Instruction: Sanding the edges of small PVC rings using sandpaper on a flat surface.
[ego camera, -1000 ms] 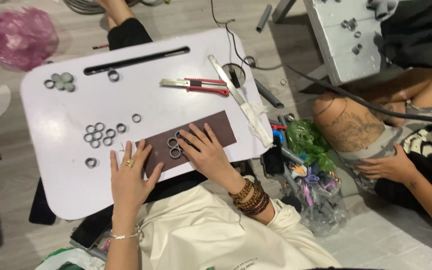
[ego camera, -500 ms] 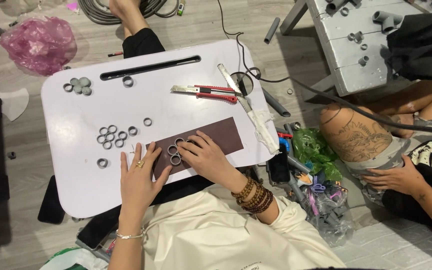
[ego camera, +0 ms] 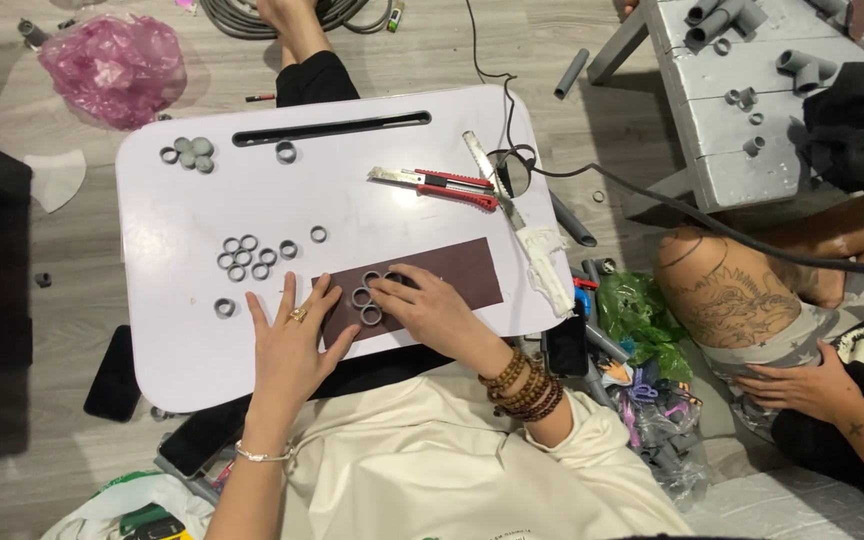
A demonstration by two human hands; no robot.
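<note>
White and rounded at the corners, the plastic lap table [ego camera: 182, 340] carries a dark brown rectangular sandpaper sheet [ego camera: 452, 265]. The left hand [ego camera: 292, 345] lies flat, fingers spread, pinning the sheet's left end. The right hand [ego camera: 430, 310] presses three small grey pipe rings [ego camera: 365, 298] against it with its fingertips, gripping nothing.

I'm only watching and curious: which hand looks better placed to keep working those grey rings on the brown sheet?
Probably the right hand: its fingertips rest on the grey rings on the brown sheet. The left hand lies flat, fingers spread, pinning the sheet's near end, clear of the rings.
</note>
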